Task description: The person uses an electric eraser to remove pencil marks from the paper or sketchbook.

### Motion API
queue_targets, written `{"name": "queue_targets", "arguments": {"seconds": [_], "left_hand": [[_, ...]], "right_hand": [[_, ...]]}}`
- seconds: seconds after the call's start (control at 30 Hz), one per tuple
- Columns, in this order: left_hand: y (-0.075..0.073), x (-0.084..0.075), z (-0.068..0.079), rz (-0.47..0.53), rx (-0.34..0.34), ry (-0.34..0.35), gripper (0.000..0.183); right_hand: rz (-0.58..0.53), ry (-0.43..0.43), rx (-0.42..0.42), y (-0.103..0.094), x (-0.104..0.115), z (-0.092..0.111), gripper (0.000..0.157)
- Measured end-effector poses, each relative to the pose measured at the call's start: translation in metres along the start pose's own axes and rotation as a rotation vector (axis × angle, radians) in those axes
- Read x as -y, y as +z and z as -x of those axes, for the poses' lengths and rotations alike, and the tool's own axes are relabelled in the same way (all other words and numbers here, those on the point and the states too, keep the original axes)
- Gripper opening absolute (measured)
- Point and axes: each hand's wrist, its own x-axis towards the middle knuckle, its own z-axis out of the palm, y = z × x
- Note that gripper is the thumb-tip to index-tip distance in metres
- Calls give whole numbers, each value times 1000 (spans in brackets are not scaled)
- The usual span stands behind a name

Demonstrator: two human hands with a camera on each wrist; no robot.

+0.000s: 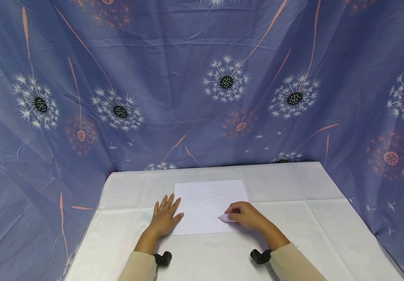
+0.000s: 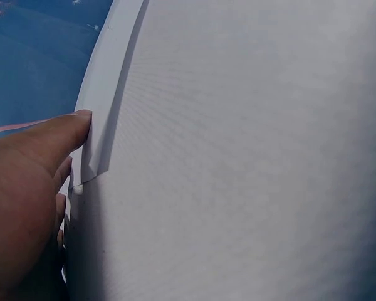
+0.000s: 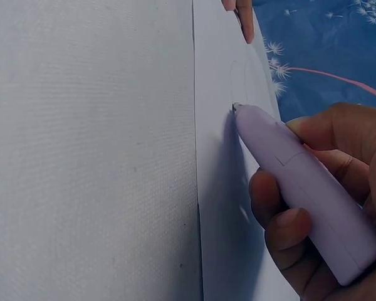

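Observation:
A white sheet of paper (image 1: 194, 225) lies on the table, with faint looping pencil-like lines (image 1: 207, 205) on it. My left hand (image 1: 164, 219) rests at the paper's left edge, fingers spread and straight, the thumb on the sheet. Over the sheet's right side, my right hand (image 1: 248, 216) grips a thick lavender pen-shaped tool (image 3: 307, 194) between thumb and curled fingers. Its small metallic-looking tip (image 3: 237, 107) points left and is at or just above the paper; exact contact cannot be made out. The tool's exact kind is unclear.
A white cloth (image 1: 293, 230) with fold creases covers the table. Blue curtains (image 1: 173, 97) with a dandelion print hang behind and at both sides. Black wrist devices (image 1: 260, 256) sit by both cream sleeves (image 1: 294, 263).

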Motion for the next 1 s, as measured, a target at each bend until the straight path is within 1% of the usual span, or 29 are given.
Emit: {"name": "queue_targets", "arguments": {"seconds": [0.23,0.4,0.67,1.0], "left_hand": [[0,0,0,7,3,2,62],[0,0,0,3,1,0,62],[-1,-1,0,0,-13,18,62],[-2,-4,2,4,-13,12,61]], "right_hand": [[-11,23,-14,-1,1,1,10],[-8,18,-16,-1,0,1,10],[-30,20,-10,3,0,-2,11],[-41,26,-14,7,2,-3,11]]}}
